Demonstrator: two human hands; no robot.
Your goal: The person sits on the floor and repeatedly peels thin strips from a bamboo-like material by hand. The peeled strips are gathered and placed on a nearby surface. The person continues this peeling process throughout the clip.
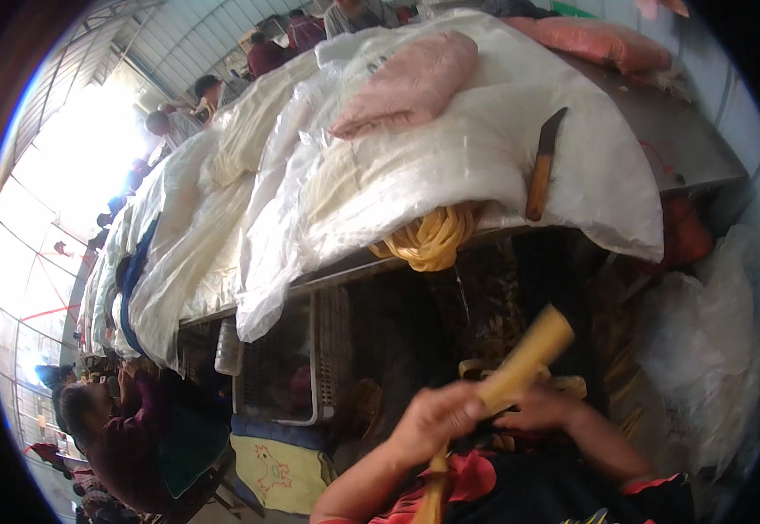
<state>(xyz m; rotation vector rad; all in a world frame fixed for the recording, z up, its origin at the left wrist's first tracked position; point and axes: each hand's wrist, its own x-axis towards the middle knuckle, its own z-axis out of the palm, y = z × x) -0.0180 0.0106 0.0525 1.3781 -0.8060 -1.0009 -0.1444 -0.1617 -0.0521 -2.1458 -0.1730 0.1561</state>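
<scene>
My left hand (442,419) is closed around a smooth yellow stalk-like roll (530,357), which slants up to the right in front of my body. Below that hand hangs a yellow tail of material (433,491), apparently part of the same piece. My right hand (537,407) is blurred just behind and right of the roll, close to loose yellow strips (570,385); whether it grips them is unclear. A coil of yellow strips (433,239) sticks out from under the sheeting at the table edge. Above it to the right lies a knife (543,164) with a wooden handle, blade pointing away.
White plastic sheeting (406,177) covers the long table, with a pink cloth bundle (412,85) on top. A plastic crate (317,367) stands below, near a green-yellow padded cloth (281,468). Clear plastic (700,354) hangs right. A co-worker (124,439) sits left; others line the table.
</scene>
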